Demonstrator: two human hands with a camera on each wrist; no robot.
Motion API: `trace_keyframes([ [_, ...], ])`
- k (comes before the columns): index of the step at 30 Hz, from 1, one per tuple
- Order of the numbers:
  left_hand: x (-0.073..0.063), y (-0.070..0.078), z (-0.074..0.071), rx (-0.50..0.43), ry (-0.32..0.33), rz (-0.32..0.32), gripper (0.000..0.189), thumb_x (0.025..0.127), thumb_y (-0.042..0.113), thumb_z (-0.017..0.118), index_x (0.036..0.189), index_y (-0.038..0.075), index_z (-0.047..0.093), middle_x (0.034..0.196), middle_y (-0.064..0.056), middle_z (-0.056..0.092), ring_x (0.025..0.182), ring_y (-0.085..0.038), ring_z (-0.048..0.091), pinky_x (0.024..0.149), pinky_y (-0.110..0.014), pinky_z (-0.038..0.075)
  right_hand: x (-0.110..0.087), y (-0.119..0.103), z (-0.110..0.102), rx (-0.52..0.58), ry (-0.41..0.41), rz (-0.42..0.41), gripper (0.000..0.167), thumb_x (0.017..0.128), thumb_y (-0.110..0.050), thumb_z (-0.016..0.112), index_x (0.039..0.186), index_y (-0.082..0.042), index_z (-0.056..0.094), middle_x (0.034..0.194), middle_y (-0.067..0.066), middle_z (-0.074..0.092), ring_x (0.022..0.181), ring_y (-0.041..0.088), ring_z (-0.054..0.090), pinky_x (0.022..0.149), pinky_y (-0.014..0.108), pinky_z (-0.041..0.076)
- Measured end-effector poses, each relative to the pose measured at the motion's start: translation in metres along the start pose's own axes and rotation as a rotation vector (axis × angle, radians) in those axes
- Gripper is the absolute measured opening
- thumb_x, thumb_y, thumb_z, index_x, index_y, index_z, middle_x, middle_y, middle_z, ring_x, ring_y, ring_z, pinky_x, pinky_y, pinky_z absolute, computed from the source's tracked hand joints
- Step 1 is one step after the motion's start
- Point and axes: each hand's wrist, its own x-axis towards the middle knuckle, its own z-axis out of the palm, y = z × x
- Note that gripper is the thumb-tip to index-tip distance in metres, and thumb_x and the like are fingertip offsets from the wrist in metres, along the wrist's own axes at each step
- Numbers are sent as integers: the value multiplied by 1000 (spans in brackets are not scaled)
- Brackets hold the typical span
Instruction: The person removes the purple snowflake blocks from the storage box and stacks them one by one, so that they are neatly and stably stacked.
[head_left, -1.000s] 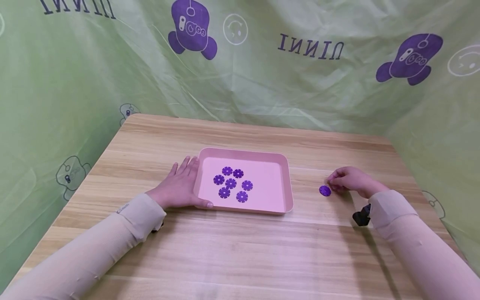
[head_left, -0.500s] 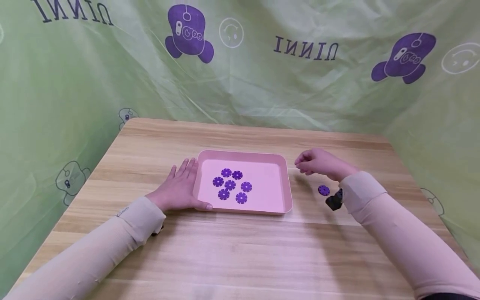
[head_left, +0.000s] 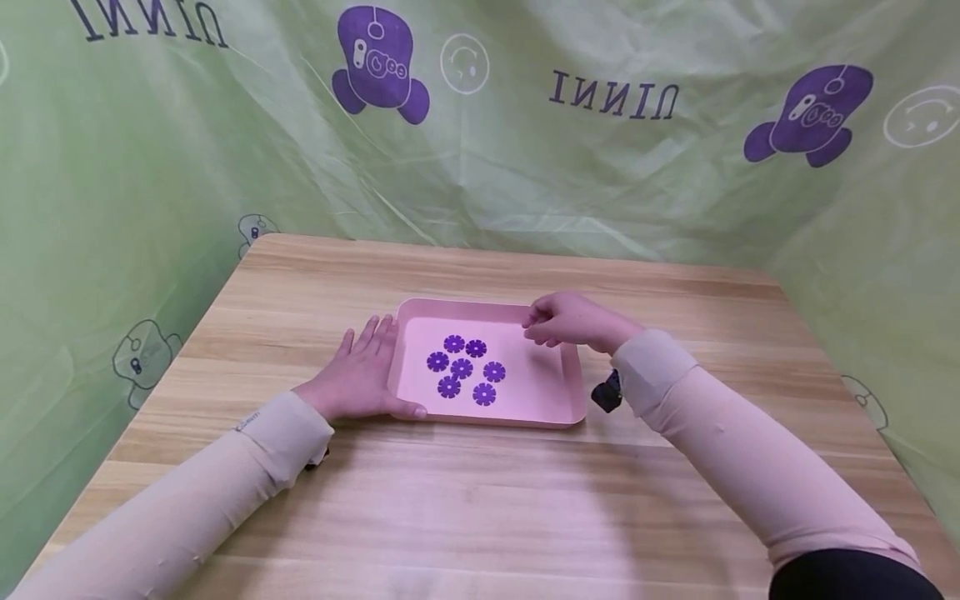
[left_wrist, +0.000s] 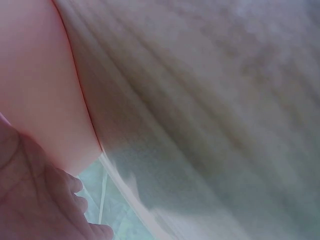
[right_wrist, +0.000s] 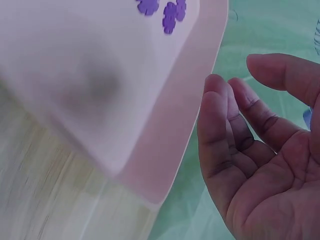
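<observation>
A shallow pink tray (head_left: 528, 404) rests on the table, several purple snowflake discs (head_left: 461, 367) lying flat in its left half. With fingers spread, my left hand (head_left: 356, 379) lies along the tray's left side, thumb at the front rim. In the left wrist view only part of that palm (left_wrist: 30, 195) shows, beside the blurred pink tray wall and the sleeve. My right hand (head_left: 573, 321) hovers over the tray's right side, fingers bent. The right wrist view shows a gap between its thumb (right_wrist: 280, 72) and fingers, and nothing visible is held.
The wooden table (head_left: 450, 517) extends around the tray. Green printed cloth (head_left: 480, 175) hangs behind and at both sides. A black wrist camera (head_left: 607, 392) sits under the right cuff, and the right sleeve (head_left: 742, 454) crosses the table's right part.
My right hand has moved left, from beside a purple snowflake disc on the table to above the tray. That disc, left lying there, is now hidden by the right arm. The left hand stays put.
</observation>
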Motion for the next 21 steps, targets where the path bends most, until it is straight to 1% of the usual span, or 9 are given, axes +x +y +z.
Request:
trace_keyframes([
  [3,0,-1,0,2,-1,-4,151,69,85,71,160,-11,-1,168,-29,-1,155,-43,-7,122,-64,-3,8,-6,7,-14,-17,7,23,99,-10,66,117,5,66,111,21,69,101,34,66,92,43,57],
  [6,1,-1,0,-2,2,-7,150,69,84,72,160,-11,-1,168,-29,-1,156,-43,-6,122,-63,-3,16,-8,14,-18,-33,15,22,98,-10,67,115,3,67,107,19,70,98,30,67,90,42,58],
  [13,-1,0,0,-11,-4,-10,150,70,83,73,160,-11,-1,168,-28,-1,156,-43,-7,122,-63,-4,28,-12,32,-85,-94,34,18,94,-10,70,111,-2,68,92,7,68,87,20,65,84,33,56],
  [18,0,0,1,-5,-6,-13,150,69,84,72,160,-10,-2,169,-27,-2,156,-42,-8,122,-62,-4,34,-13,41,-122,-102,-3,15,90,-5,70,105,-2,70,87,5,69,80,17,64,77,29,54],
  [21,1,0,1,-3,-8,-15,150,69,84,72,160,-10,-2,169,-27,-2,156,-41,-9,122,-62,-5,36,-13,45,-191,-95,-34,12,87,-5,72,99,-4,73,84,3,69,75,15,61,71,27,51],
])
